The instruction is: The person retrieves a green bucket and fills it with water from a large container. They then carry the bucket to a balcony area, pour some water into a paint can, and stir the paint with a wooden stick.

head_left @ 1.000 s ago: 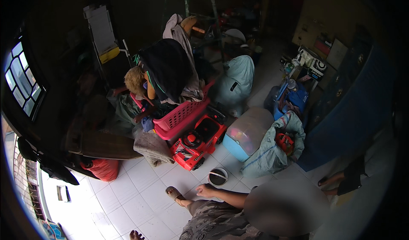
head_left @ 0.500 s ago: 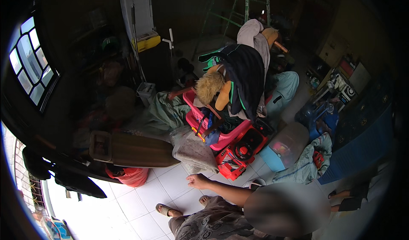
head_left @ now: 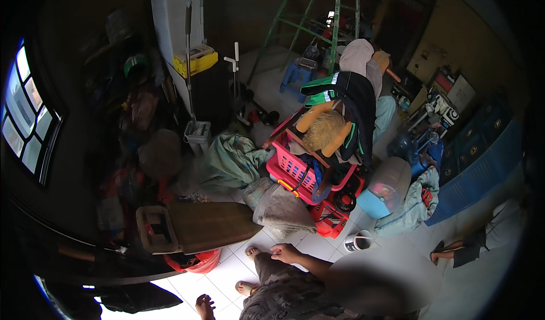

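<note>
My right hand [head_left: 284,252] hangs over the white tiles, fingers loosely bent and empty, near a folded pale cloth [head_left: 281,206] and a brown ironing board [head_left: 210,226]. At the bottom edge my left hand [head_left: 205,306] has its fingers apart, holding nothing. Beyond the cloth, pink baskets [head_left: 292,172] hold a heap of clothes, a dark green-striped jacket [head_left: 357,110] and a shaggy tan item [head_left: 321,130], beside a red toy car [head_left: 332,218]. A red bag [head_left: 198,266] lies partly under the board.
Behind stand a green ladder [head_left: 298,25], blue stool [head_left: 292,81] and upright white item [head_left: 176,19]. Rightward are a bucket [head_left: 357,240], lidded bin [head_left: 377,201], sack [head_left: 403,220] and blue crates [head_left: 471,167]. A person's legs [head_left: 460,252] show at the right edge.
The view has turned, so the clutter sits further right and more of the ladder and back floor shows. My right hand's fingers have loosened since the earliest frame.
</note>
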Demonstrator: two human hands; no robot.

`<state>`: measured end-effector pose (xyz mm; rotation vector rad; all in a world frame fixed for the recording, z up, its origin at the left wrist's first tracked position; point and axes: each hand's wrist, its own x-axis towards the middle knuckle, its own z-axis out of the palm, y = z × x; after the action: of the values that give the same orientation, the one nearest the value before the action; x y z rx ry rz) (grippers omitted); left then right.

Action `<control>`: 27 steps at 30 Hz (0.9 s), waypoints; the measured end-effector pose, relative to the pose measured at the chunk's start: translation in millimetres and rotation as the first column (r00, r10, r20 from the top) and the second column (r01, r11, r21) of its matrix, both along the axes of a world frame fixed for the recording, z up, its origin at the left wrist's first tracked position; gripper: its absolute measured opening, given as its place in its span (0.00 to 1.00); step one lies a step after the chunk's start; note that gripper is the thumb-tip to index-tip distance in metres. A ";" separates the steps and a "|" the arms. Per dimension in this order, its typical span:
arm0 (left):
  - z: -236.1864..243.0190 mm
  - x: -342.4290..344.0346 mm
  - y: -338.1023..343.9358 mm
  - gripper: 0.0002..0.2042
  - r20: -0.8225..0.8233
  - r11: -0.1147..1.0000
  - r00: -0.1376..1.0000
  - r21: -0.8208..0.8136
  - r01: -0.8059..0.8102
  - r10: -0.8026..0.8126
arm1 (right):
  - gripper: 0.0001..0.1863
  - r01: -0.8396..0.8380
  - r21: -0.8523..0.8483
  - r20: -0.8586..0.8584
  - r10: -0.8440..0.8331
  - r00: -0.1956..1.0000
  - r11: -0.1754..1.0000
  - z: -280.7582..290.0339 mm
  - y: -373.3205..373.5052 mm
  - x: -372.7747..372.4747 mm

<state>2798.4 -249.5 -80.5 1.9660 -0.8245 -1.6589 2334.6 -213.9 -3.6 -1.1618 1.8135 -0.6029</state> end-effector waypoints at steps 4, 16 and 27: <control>-22.8 -3.6 -80.4 0.20 -0.146 0.985 0.982 -0.140 0.103 -0.123 | 0.22 -0.036 -0.032 0.119 0.040 0.992 0.999 23.4 -100.6 33.4; 1.2 -107.1 -267.3 0.24 -0.056 0.963 0.998 0.267 0.034 -0.020 | 0.24 -0.151 0.067 0.301 0.124 0.946 0.986 -24.2 -326.4 -8.8; 0.9 -148.9 -344.1 0.21 -0.131 0.967 0.991 0.254 0.023 0.010 | 0.23 -0.152 0.146 0.311 0.101 0.945 0.978 -42.8 -387.0 -6.5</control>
<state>2649.5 -593.7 -79.5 1.9921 -0.5940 -1.9578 2328.1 -600.9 -46.3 -1.0034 1.4868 -0.5107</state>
